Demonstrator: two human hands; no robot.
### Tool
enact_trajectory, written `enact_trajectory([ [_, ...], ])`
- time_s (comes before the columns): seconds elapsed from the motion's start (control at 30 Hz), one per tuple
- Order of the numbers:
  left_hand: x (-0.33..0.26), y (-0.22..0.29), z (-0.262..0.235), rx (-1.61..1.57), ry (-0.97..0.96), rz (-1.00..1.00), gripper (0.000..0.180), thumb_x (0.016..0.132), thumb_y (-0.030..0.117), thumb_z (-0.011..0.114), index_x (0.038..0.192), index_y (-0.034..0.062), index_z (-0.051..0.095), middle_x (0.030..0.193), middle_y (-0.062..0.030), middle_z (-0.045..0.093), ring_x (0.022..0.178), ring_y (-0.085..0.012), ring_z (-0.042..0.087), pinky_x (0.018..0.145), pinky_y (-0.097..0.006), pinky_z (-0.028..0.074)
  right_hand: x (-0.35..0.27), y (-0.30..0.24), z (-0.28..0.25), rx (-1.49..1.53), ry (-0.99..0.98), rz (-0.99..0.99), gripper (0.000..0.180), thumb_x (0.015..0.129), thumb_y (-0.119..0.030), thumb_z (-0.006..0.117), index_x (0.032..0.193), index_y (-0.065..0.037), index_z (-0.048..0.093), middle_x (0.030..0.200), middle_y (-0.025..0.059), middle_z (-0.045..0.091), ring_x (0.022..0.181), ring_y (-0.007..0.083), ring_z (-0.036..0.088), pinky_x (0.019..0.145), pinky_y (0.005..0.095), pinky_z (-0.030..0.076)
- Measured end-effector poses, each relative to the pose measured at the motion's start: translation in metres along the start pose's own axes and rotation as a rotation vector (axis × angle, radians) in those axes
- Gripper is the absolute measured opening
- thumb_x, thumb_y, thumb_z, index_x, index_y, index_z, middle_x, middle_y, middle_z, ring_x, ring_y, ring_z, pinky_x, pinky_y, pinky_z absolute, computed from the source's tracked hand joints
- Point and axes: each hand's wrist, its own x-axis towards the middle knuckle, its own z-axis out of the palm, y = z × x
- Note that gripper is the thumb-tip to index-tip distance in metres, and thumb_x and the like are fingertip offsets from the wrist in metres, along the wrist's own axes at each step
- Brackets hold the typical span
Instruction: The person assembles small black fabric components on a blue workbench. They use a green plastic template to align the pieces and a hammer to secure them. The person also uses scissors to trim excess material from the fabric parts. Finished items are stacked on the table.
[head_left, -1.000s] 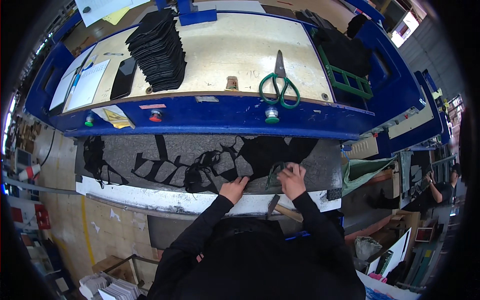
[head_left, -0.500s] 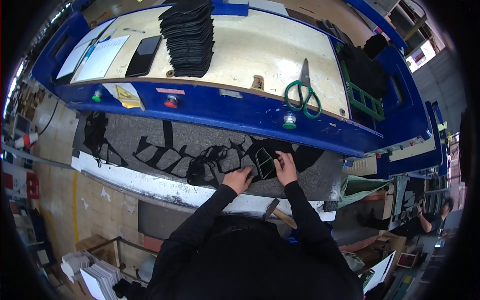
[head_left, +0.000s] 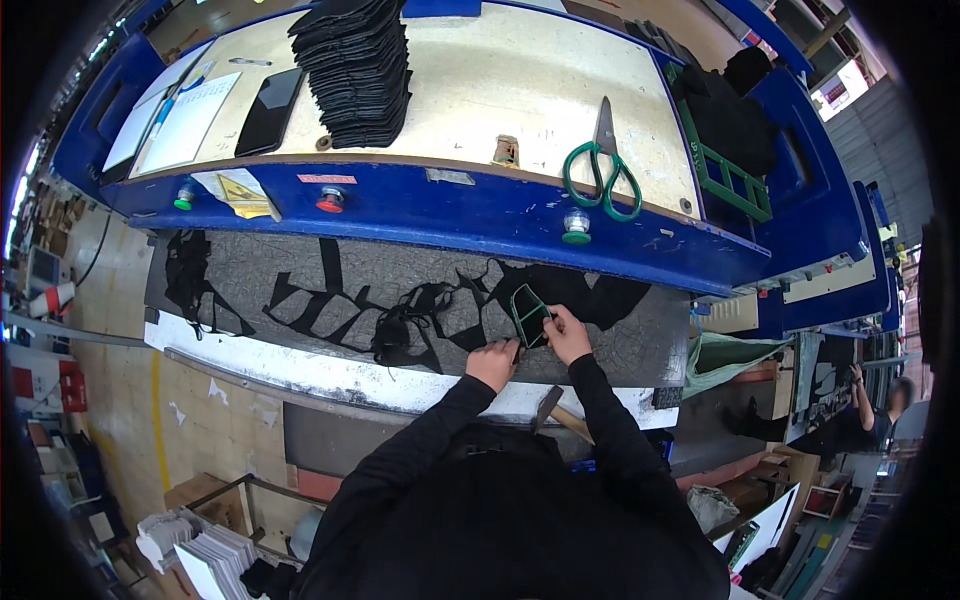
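Observation:
A small green-edged cutting frame [head_left: 528,310] sits on black sheet material [head_left: 560,290] spread over the grey cutting board [head_left: 250,280]. My right hand [head_left: 567,336] grips the frame's near right corner. My left hand [head_left: 494,363] rests on the board just to the frame's lower left, fingers curled at its edge. A tangle of black offcut strips [head_left: 400,325] lies left of my left hand. Both sleeves are black.
Above the board runs a blue machine beam [head_left: 450,210] with red and green buttons. On its beige top lie green-handled scissors [head_left: 603,175], a stack of black cut pieces [head_left: 355,65], a dark phone [head_left: 268,110] and papers [head_left: 185,120]. Another person [head_left: 880,415] stands far right.
My view has shifted and moved closer. Both hands went from pressing the black material to the green frame, which now stands on the sheet under my right hand.

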Motion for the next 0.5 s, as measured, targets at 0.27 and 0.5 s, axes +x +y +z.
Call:
enact_trajectory([
  [0.27,0.004,0.0,-0.009,-0.031,-0.044,-0.005,0.021,0.089,0.024,0.07,0.105,0.0105,0.066,0.085,-0.0093,0.068,0.073,-0.0274,0.071,0.063,-0.04,0.058,0.015,-0.013,-0.004,0.061,-0.027,0.002,0.025,0.1,-0.013,0.063,0.122,-0.005,0.068,0.068,0.0024,0.064,0.054,0.0077,0.059,0.049,0.0258,0.046],
  [0.5,0.002,-0.005,-0.005,-0.044,-0.032,-0.016,0.027,0.09,0.03,0.07,0.109,0.0114,0.07,0.086,-0.0094,0.071,0.071,-0.0286,0.072,0.061,-0.04,0.058,0.032,-0.033,-0.002,-0.006,-0.051,0.009,0.027,0.098,-0.018,0.065,0.122,-0.005,0.069,0.068,0.0035,0.065,0.055,0.0102,0.062,0.052,0.0275,0.048],
])
